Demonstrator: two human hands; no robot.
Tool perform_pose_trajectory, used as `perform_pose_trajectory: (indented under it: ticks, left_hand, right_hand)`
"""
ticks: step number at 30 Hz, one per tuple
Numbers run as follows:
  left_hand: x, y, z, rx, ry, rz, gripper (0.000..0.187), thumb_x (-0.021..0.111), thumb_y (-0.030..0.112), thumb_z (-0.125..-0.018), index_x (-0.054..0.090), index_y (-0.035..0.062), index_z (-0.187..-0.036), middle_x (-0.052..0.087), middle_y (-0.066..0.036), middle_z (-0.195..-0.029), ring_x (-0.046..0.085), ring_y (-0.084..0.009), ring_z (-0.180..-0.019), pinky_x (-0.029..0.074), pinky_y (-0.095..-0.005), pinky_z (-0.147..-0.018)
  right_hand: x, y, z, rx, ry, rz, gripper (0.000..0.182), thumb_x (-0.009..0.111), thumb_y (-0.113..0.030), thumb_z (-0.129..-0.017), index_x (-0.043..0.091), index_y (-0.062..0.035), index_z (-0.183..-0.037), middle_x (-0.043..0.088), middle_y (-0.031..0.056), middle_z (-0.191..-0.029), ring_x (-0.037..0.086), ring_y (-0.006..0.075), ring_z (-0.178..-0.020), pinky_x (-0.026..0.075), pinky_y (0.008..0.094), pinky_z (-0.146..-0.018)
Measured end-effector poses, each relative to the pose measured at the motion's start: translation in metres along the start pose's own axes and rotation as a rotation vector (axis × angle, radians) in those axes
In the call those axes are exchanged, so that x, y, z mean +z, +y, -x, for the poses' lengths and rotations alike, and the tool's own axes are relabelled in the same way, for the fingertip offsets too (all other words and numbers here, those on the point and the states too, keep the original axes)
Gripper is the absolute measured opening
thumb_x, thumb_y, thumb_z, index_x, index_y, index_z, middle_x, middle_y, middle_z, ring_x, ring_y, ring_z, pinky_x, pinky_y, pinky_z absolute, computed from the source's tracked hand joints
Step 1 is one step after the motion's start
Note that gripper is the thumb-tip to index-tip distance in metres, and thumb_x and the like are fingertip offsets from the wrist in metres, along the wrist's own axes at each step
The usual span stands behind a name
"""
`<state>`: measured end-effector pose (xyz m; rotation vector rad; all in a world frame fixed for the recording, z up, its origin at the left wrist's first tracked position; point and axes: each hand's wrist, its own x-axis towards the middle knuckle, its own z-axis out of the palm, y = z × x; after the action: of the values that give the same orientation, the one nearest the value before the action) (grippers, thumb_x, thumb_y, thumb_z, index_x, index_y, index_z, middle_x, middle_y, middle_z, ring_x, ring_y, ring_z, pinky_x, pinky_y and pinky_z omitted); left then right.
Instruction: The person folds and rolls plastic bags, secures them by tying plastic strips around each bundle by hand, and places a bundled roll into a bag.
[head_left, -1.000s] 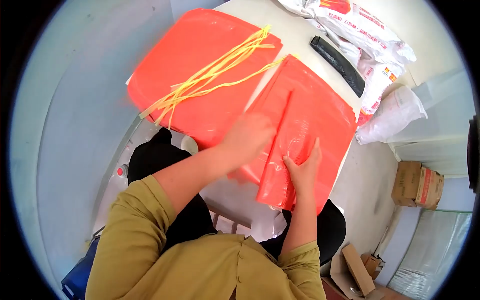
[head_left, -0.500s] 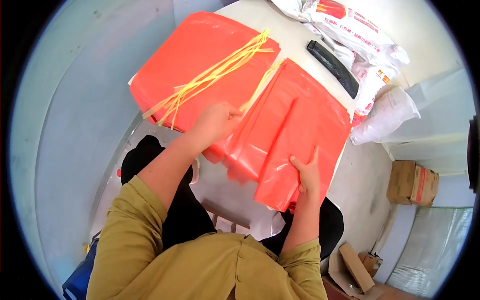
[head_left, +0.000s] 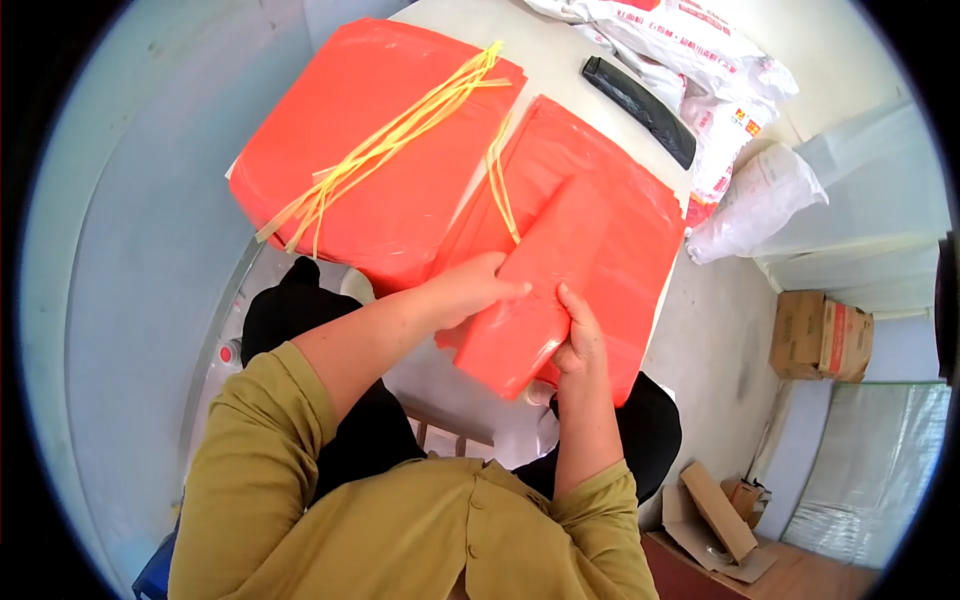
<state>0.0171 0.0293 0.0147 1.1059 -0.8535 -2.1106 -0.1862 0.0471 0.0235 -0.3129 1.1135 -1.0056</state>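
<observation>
Both hands are on the folded red bag [head_left: 530, 290] at the table's near edge. The left hand [head_left: 470, 292] grips its left side, fingers laid flat over the top. The right hand [head_left: 578, 338] pinches the lower right edge. It lies on the red bag stack [head_left: 620, 215], a yellow tie [head_left: 500, 185] just beside.

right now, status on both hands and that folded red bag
Left hand and right hand both gripping the folded red bag. Bag lies folded narrow atop flat red bags. One yellow strip alongside, nothing blocking.
</observation>
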Motion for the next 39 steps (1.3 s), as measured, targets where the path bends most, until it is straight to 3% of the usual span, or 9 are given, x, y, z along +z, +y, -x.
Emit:
perform_pose_trajectory:
  ticks: [4,8,17,19,22,29,32,35,39]
  left_hand:
    - [0.010,-0.005,-0.011,0.089,0.138,-0.037,0.057,0.071,0.005,-0.094,0.045,-0.0029,-0.144,0.061,-0.018,-0.133,0.063,-0.0260,-0.119,0.053,-0.0410,-0.100]
    - [0.013,-0.013,-0.037,0.199,0.087,-0.308,0.059,0.069,0.005,-0.093,0.045,-0.0026,-0.146,0.064,-0.019,-0.131,0.065,-0.0260,-0.118,0.054,-0.0402,-0.097]
    - [0.029,0.013,-0.054,0.425,0.439,-1.273,0.038,0.064,0.006,-0.091,0.060,0.0047,-0.129,0.064,-0.016,-0.117,0.063,-0.0361,-0.109,0.054,-0.0471,-0.089]
    - [0.021,0.012,-0.061,0.660,0.589,-1.485,0.030,0.065,0.006,-0.089,0.065,0.0050,-0.119,0.062,-0.014,-0.114,0.061,-0.0343,-0.107,0.054,-0.0482,-0.085]
    - [0.011,0.017,-0.068,0.609,0.604,-1.673,0.021,0.067,0.008,-0.085,0.069,0.0059,-0.106,0.059,-0.011,-0.112,0.058,-0.0307,-0.108,0.052,-0.0461,-0.087]
    - [-0.001,0.015,-0.064,0.703,0.624,-1.755,0.027,0.075,0.010,-0.081,0.067,0.0056,-0.106,0.061,-0.011,-0.115,0.058,-0.0300,-0.110,0.049,-0.0436,-0.095]
    - [-0.005,0.017,-0.060,0.661,0.672,-1.668,0.036,0.078,0.010,-0.081,0.064,0.0059,-0.113,0.062,-0.012,-0.120,0.059,-0.0310,-0.114,0.051,-0.0437,-0.096]
    - [-0.009,0.021,-0.060,0.556,0.669,-1.638,0.040,0.079,0.011,-0.081,0.063,0.0054,-0.117,0.062,-0.013,-0.124,0.059,-0.0322,-0.115,0.052,-0.0435,-0.095]
    - [-0.016,0.019,-0.061,0.669,0.673,-1.607,0.030,0.078,0.010,-0.082,0.066,0.0055,-0.110,0.062,-0.012,-0.123,0.060,-0.0323,-0.112,0.053,-0.0433,-0.093]
  right_hand:
    - [-0.043,-0.015,-0.009,0.015,-0.064,0.239,0.040,0.070,-0.027,-0.099,0.062,-0.0044,-0.131,0.069,0.0039,-0.108,0.064,0.0141,-0.089,0.052,0.0277,-0.075]
    - [-0.058,-0.046,0.004,0.002,-0.110,0.615,0.041,0.069,-0.024,-0.100,0.063,-0.0063,-0.136,0.064,-0.0054,-0.093,0.052,0.0026,-0.074,0.035,0.0179,-0.063]
    - [-0.102,-0.062,-0.018,-0.231,0.048,1.031,0.034,0.064,-0.008,-0.100,0.068,0.0042,-0.132,0.073,0.0041,-0.107,0.067,0.0139,-0.096,0.053,0.0292,-0.086]
    - [-0.100,-0.070,-0.014,-0.302,0.074,1.260,0.031,0.064,-0.013,-0.099,0.071,0.0011,-0.126,0.075,0.0120,-0.105,0.070,0.0216,-0.095,0.054,0.0334,-0.086]
    - [-0.098,-0.081,-0.008,-0.397,0.131,1.524,0.028,0.064,-0.019,-0.099,0.074,-0.0020,-0.119,0.075,0.0187,-0.104,0.072,0.0312,-0.096,0.054,0.0384,-0.086]
    - [-0.105,-0.091,-0.009,-0.359,0.183,1.555,0.027,0.066,-0.025,-0.097,0.075,-0.0035,-0.110,0.075,0.0199,-0.101,0.071,0.0362,-0.095,0.055,0.0416,-0.085]
    - [-0.102,-0.088,-0.008,-0.379,0.199,1.523,0.022,0.066,-0.016,-0.099,0.072,0.0037,-0.105,0.075,0.0139,-0.092,0.070,0.0209,-0.084,0.054,0.0337,-0.079]
    - [-0.105,-0.084,-0.010,-0.393,0.214,1.507,0.022,0.067,-0.017,-0.099,0.072,0.0038,-0.105,0.075,0.0130,-0.090,0.069,0.0193,-0.081,0.054,0.0327,-0.077]
    - [-0.106,-0.085,-0.008,-0.344,0.206,1.487,0.028,0.068,-0.026,-0.097,0.075,-0.0018,-0.108,0.076,0.0187,-0.099,0.073,0.0334,-0.092,0.055,0.0398,-0.083]
